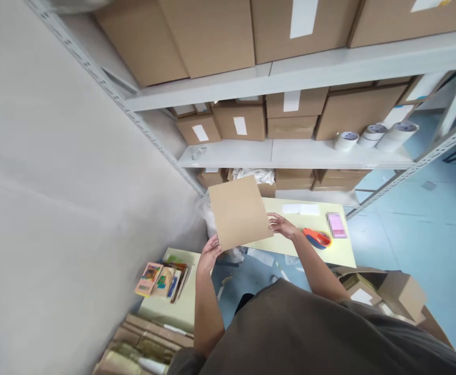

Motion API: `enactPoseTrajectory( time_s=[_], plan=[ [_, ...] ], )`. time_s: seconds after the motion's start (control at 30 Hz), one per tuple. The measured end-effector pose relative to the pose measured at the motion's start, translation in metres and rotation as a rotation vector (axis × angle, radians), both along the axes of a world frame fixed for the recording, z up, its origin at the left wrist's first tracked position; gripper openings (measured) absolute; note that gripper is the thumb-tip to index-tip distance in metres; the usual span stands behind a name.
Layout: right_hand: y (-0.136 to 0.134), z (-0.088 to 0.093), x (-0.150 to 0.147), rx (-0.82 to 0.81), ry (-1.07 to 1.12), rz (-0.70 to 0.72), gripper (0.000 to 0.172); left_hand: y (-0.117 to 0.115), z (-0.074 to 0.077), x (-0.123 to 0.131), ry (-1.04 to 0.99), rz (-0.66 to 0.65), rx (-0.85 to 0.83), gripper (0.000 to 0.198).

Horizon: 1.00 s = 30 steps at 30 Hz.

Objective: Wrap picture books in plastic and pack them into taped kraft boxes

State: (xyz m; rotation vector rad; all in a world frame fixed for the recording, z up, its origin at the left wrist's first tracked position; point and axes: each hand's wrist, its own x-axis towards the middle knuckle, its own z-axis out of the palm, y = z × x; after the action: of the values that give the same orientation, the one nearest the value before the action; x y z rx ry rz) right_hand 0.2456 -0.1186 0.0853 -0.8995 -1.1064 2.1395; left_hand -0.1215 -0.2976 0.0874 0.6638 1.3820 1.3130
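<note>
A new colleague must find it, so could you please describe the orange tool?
Before the white shelving stands a pale yellow table. On it, right of the right hand, lies the tool. Its orange-and-blue body stands out beside the pink item.

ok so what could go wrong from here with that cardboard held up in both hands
The cardboard piece is held near its edges by the left hand and right hand, so it might tip or slip if either loosens.

The right forearm passes close to the orange-and-blue tool on the pale table and could knock it.

Loose scraps lie on the floor, a possible slipping hazard.
</note>
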Motion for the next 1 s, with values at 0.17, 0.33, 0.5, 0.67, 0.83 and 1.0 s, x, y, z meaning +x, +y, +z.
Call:
enactPoseTrajectory(
  time_s=[0.17,0.33,0.5,0.67,0.83,1.0],
  plan=[
    [0.013,-0.003,0.047,0.035,-0.087,-0.192,0.070,0.083,-0.009,0.018,0.042,-0.158,-0.056,0.079],
    [0.013,0.004,0.056,0.003,-0.088,-0.267,0.067,0.131,-0.025,0.009,-0.003,-0.281,-0.053,0.079],
    [0.008,0.010,0.049,0.025,-0.145,-0.345,0.065,0.166,-0.041,-0.005,-0.058,-0.411,-0.093,0.081],
    [-0.001,0.001,0.026,0.035,-0.228,-0.459,0.070,0.195,-0.055,-0.025,-0.084,-0.515,-0.104,0.088],
    [-0.013,-0.025,0.001,-0.021,-0.278,-0.498,0.065,0.207,-0.071,-0.045,-0.067,-0.568,-0.187,0.088],
    [-0.020,-0.076,-0.022,-0.105,-0.408,-0.556,0.059,0.197,-0.088,-0.042,0.034,-0.539,-0.244,0.080]
  ],
)
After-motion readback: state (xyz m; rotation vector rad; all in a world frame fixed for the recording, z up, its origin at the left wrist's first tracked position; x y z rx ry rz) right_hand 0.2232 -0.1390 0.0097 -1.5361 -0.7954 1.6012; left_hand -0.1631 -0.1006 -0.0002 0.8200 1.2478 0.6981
